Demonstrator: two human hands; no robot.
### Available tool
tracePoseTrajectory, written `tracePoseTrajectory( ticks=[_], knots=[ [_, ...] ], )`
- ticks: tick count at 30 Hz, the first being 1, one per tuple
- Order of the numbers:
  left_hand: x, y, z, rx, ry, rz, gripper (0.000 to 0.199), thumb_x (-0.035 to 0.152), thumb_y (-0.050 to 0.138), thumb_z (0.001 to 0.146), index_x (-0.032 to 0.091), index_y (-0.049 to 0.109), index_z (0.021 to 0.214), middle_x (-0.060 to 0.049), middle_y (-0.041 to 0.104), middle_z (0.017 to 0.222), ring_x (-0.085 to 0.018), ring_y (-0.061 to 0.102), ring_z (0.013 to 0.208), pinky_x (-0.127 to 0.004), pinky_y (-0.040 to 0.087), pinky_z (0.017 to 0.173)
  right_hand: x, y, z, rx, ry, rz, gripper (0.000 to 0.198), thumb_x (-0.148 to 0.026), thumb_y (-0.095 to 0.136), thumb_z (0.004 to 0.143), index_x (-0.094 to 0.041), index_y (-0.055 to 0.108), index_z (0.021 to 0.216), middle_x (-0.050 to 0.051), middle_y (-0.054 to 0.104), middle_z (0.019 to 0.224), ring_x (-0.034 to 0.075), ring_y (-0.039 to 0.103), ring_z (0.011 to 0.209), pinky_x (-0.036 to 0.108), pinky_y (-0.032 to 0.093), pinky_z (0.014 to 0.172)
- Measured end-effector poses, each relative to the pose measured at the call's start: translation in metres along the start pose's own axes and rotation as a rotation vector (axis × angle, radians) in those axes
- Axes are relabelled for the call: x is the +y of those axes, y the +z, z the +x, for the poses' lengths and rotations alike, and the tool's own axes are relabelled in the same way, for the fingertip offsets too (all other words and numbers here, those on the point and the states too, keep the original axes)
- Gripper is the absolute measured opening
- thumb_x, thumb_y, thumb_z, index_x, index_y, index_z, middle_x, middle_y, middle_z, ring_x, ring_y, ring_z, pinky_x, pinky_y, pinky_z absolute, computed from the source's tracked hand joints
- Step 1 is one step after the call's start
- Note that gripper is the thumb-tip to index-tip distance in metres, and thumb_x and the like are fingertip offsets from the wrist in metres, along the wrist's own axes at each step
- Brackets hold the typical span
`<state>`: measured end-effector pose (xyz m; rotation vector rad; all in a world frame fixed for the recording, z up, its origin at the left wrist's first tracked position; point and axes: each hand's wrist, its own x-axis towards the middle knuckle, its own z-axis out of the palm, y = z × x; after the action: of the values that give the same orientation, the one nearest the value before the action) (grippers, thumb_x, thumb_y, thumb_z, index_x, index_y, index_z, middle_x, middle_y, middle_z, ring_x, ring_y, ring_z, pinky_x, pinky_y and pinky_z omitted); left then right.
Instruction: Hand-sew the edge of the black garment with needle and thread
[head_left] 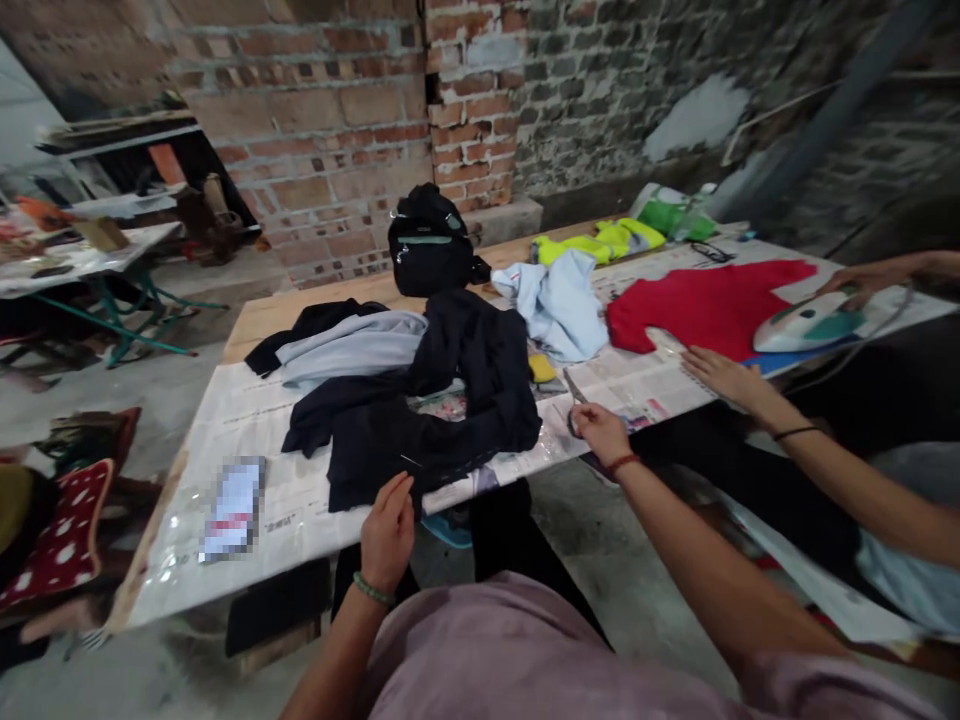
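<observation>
Dark navy garment (375,470) lies bunched at the table's front edge. At its near edge is my left hand (388,535), fingers pinched together over the cloth; the exact grip is partly hidden. A thin pale line (410,459), like a needle or thread, shows on the cloth just beyond those fingertips. My right hand (602,436) is closed around a small pair of scissors (576,390), blades pointing up and away over the newspaper. Behind the navy cloth rests a light grey garment (352,345). A yellow object (541,368) sits beyond the scissors.
Newspaper under clear plastic covers the table (180,540). A phone (232,508) lies at left, a black bag (429,245) at the back. At right, a co-worker's hand (851,280) holds an iron (810,322) beside red cloth (705,300); their other hand (720,375) lies near mine. Light blue cloth (562,305) sits between.
</observation>
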<state>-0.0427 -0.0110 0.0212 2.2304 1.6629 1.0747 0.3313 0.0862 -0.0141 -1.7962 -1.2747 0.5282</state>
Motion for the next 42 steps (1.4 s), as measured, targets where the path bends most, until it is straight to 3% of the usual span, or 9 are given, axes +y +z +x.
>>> tracePoseTrajectory(
  ticks=[5, 9, 13, 18, 21, 25, 28, 34, 42],
  knots=[
    [0.043, 0.007, -0.01, -0.137, 0.127, -0.1, 0.031, 0.014, 0.039, 0.083, 0.02, 0.056, 0.108, -0.008, 0.056, 0.113, -0.017, 0.053, 0.105, -0.033, 0.046, 0.091, -0.005, 0.008, 0.062, -0.049, -0.086, -0.428, 0.03, -0.015, 0.05, 0.07, -0.013, 0.056, 0.098, 0.012, 0.056, 0.106, 0.017, 0.054, 0.09, 0.025, 0.04, 0.077],
    [0.05, 0.017, -0.026, -0.272, 0.173, -0.142, 0.031, 0.013, 0.039, 0.083, 0.021, 0.058, 0.107, -0.007, 0.058, 0.11, -0.015, 0.055, 0.101, -0.028, 0.048, 0.088, -0.017, 0.026, 0.08, -0.189, 0.009, -0.526, 0.041, -0.014, 0.056, 0.066, -0.011, 0.049, 0.106, 0.014, 0.059, 0.096, 0.02, 0.056, 0.086, 0.026, 0.04, 0.069],
    [0.039, 0.02, -0.036, -0.333, 0.162, -0.2, 0.03, 0.013, 0.041, 0.082, 0.02, 0.059, 0.105, -0.008, 0.059, 0.107, -0.015, 0.057, 0.097, -0.028, 0.05, 0.085, -0.02, 0.027, 0.076, -0.211, 0.012, -0.506, 0.032, -0.011, 0.055, 0.067, -0.012, 0.051, 0.098, 0.012, 0.061, 0.088, 0.02, 0.057, 0.08, 0.026, 0.039, 0.064],
    [0.034, 0.028, -0.039, -0.265, 0.018, -0.378, 0.028, 0.017, 0.044, 0.081, 0.02, 0.06, 0.103, -0.009, 0.059, 0.107, -0.016, 0.056, 0.098, -0.032, 0.048, 0.086, -0.03, 0.005, 0.013, -0.153, 0.23, 0.23, 0.033, -0.022, 0.057, 0.068, -0.017, 0.048, 0.099, -0.001, 0.056, 0.069, 0.007, 0.047, 0.044, 0.02, 0.034, 0.043],
    [0.041, 0.031, -0.036, -0.271, -0.183, -0.562, 0.025, 0.022, 0.048, 0.078, 0.02, 0.062, 0.099, -0.008, 0.06, 0.102, -0.012, 0.06, 0.072, -0.025, 0.052, 0.065, -0.047, -0.004, -0.058, -0.461, 0.296, 0.776, 0.034, -0.03, 0.062, 0.066, -0.019, 0.049, 0.095, -0.006, 0.05, 0.057, 0.004, 0.038, 0.036, 0.017, 0.026, 0.036],
    [0.057, 0.02, -0.025, -0.387, -0.563, -0.712, 0.026, 0.023, 0.053, 0.074, 0.017, 0.063, 0.097, -0.003, 0.062, 0.072, -0.005, 0.047, 0.044, -0.016, 0.039, 0.041, -0.082, 0.004, -0.142, -0.757, 0.418, 1.138, 0.027, -0.027, 0.063, 0.069, -0.02, 0.054, 0.093, 0.0, 0.06, 0.08, 0.0, 0.038, 0.035, 0.017, 0.027, 0.037],
    [0.064, 0.002, -0.02, -0.397, -0.704, -0.828, 0.029, 0.025, 0.055, 0.073, 0.015, 0.062, 0.099, 0.001, 0.055, 0.053, -0.005, 0.043, 0.041, -0.015, 0.033, 0.039, -0.103, 0.022, -0.176, -0.905, 0.502, 1.242, 0.023, -0.025, 0.062, 0.071, -0.019, 0.056, 0.093, 0.001, 0.062, 0.084, 0.0, 0.04, 0.035, 0.018, 0.03, 0.038],
    [0.059, -0.033, -0.041, -0.303, -0.799, -0.987, 0.029, 0.03, 0.057, 0.072, 0.013, 0.062, 0.096, 0.0, 0.056, 0.057, -0.006, 0.045, 0.046, -0.016, 0.034, 0.041, -0.122, 0.052, -0.201, -1.187, 0.583, 1.239, 0.027, -0.024, 0.064, 0.07, -0.018, 0.054, 0.094, 0.001, 0.061, 0.078, 0.002, 0.046, 0.038, 0.016, 0.033, 0.039],
    [0.058, -0.035, -0.058, -0.258, -0.853, -0.969, 0.034, 0.033, 0.063, 0.067, 0.012, 0.061, 0.094, 0.002, 0.054, 0.055, -0.006, 0.044, 0.046, -0.017, 0.029, 0.039, -0.127, 0.059, -0.214, -1.125, 0.464, 1.06, 0.03, -0.021, 0.064, 0.068, -0.019, 0.051, 0.095, -0.001, 0.059, 0.078, 0.003, 0.048, 0.04, 0.015, 0.033, 0.037]
  ],
)
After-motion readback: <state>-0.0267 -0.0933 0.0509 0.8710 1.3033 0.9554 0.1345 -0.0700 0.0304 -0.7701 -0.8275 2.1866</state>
